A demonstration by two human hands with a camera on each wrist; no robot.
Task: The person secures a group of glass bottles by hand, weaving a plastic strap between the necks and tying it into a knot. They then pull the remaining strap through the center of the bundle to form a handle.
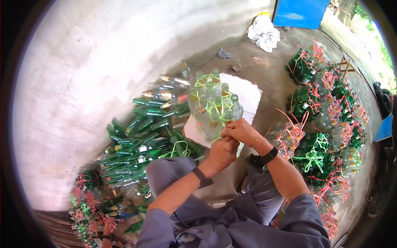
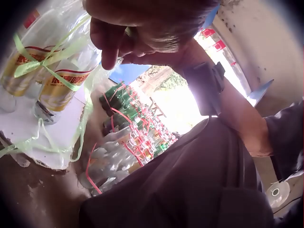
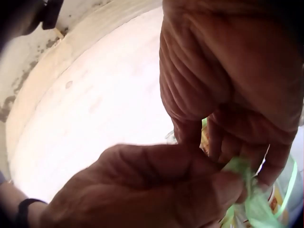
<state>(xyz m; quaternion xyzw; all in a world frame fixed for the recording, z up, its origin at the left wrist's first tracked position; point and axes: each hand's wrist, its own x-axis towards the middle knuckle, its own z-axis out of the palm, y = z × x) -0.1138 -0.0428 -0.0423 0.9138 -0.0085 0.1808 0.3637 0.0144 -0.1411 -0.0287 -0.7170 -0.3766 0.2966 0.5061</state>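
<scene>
Both hands meet at the near edge of a bundle of clear glass bottles (image 1: 206,120), whose necks are laced with light green plastic strap (image 1: 219,108). My left hand (image 1: 223,153) pinches a bunched end of the strap (image 3: 240,166) between thumb and finger, as the right wrist view shows. My right hand (image 1: 244,131) is close against it, fingers curled at the same strap and partly hidden behind it. Yellow and red labels (image 2: 59,90) show on the bottles in the left wrist view. The bundle stands on a white board (image 1: 248,93), with loose strap hanging beside it.
Loose green bottles (image 1: 144,132) lie piled on the left by the wall. Strapped bottle bundles (image 1: 326,111) stand in rows on the right. Another person's hand (image 1: 109,225) shows at the lower left. A white sack (image 1: 264,33) lies at the back near a blue panel (image 1: 300,14).
</scene>
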